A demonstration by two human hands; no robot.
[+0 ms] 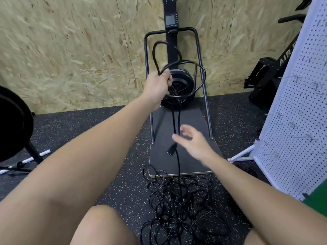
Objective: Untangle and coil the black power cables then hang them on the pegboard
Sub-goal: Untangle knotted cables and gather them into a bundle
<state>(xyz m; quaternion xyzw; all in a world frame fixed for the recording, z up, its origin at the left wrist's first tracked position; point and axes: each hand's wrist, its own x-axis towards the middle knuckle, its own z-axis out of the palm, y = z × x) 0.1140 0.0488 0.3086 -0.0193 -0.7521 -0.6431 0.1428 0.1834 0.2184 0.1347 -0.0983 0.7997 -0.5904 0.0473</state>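
Observation:
My left hand (158,85) is raised and grips a black power cable (201,75) gathered into loose loops. Two strands hang down from that hand; one ends in a black plug (171,150) dangling in the air. My right hand (192,140) is lower, fingers spread and relaxed, right beside the hanging strands and holding nothing. A tangled heap of black cables (180,206) lies on the speckled floor between my knees. The white pegboard (299,110) stands at the right with wire hooks on it.
A black exercise machine (178,85) with a fan wheel, metal frame and dark footboard (187,161) stands against the chipboard wall ahead. Another black machine (270,76) sits at the back right. A round black stool (12,124) is at the left.

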